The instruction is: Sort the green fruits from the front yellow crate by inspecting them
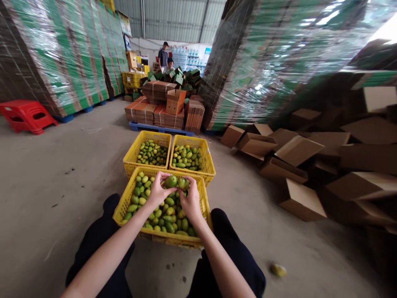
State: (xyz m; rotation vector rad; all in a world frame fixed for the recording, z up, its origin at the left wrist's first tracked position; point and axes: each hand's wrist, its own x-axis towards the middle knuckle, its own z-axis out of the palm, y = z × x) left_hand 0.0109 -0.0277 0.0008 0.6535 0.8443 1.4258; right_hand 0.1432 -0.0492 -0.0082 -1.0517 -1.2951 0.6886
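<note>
My left hand [159,190] is closed around a green mango [170,181]. A second green mango [182,183] is in the fingers of my right hand [190,200]. The two fruits are side by side, with my thumbs close together below them. Both hands are above the far part of a yellow plastic crate [124,203] filled with green and yellowish mangoes [169,219]. That crate stands between my knees. My fingers hide parts of the held fruits.
Behind it stand two more yellow crates, left [132,159] and right [209,161], holding similar fruit. Bundled flat cartons [141,111] lie on a blue pallet beyond. Open cardboard boxes [304,198] pile up at right. A red stool [27,116] stands left; a loose fruit [278,270] lies on the floor.
</note>
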